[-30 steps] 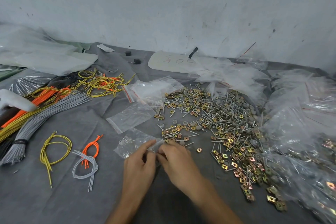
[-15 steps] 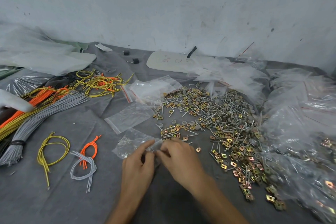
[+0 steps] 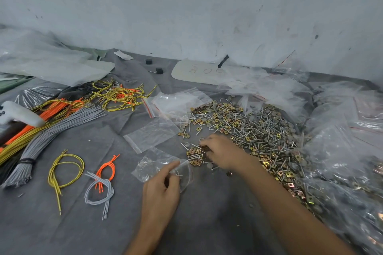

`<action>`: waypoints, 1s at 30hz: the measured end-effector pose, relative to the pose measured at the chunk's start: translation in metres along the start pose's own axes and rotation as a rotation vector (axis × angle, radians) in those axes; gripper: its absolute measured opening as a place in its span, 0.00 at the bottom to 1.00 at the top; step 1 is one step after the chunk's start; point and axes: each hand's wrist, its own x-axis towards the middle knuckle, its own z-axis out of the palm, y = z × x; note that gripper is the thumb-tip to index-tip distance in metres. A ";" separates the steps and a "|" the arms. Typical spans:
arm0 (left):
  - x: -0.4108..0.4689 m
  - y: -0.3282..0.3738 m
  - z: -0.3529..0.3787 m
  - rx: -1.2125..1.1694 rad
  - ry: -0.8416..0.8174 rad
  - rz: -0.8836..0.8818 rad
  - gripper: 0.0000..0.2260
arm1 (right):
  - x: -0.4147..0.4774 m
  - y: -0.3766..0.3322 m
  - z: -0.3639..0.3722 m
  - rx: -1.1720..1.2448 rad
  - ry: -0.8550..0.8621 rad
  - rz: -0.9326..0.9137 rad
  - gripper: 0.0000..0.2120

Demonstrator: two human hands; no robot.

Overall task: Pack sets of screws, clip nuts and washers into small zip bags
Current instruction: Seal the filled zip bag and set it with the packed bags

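Observation:
My left hand pinches the mouth of a small clear zip bag lying on the grey cloth, with a few parts inside it. My right hand reaches into the near edge of a wide heap of screws, gold clip nuts and grey washers, fingers curled over a cluster of clip nuts. Whether those fingers hold any part is hidden. An empty flat zip bag lies just beyond the held bag.
More empty zip bags lie behind the heap. Filled bags pile up at the right. Bundles of grey, orange and yellow cords cover the left, with small cord sets nearer. A wall closes the back.
My right hand has left the bag's mouth and moved up and right into the heap of parts. My left hand still holds the bag, its mouth now spread.

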 end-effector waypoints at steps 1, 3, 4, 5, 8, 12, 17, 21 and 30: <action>0.000 -0.001 0.000 0.003 -0.003 -0.002 0.16 | -0.001 0.001 0.002 0.015 0.041 0.009 0.12; 0.001 -0.002 0.000 0.014 -0.007 -0.004 0.16 | -0.003 0.003 0.005 0.050 0.103 0.030 0.06; 0.001 -0.003 0.000 0.022 -0.007 -0.004 0.17 | -0.004 0.005 0.007 0.064 0.119 0.037 0.05; 0.001 -0.003 0.001 0.029 -0.007 -0.007 0.17 | -0.005 0.005 0.007 0.078 0.126 0.044 0.04; 0.001 -0.003 0.001 0.028 -0.008 -0.019 0.17 | -0.008 0.008 0.008 0.148 0.144 0.075 0.02; 0.000 -0.002 0.001 -0.001 -0.011 -0.014 0.17 | -0.015 0.010 0.004 0.286 0.164 0.106 0.05; 0.001 -0.003 0.002 0.013 -0.001 -0.008 0.18 | -0.025 0.015 0.002 0.555 0.272 0.136 0.03; 0.000 -0.003 0.002 -0.002 0.002 -0.003 0.16 | -0.034 0.017 0.010 1.026 0.251 0.169 0.05; 0.000 -0.005 0.001 -0.029 -0.016 -0.034 0.17 | -0.040 0.023 0.023 1.182 0.207 0.257 0.03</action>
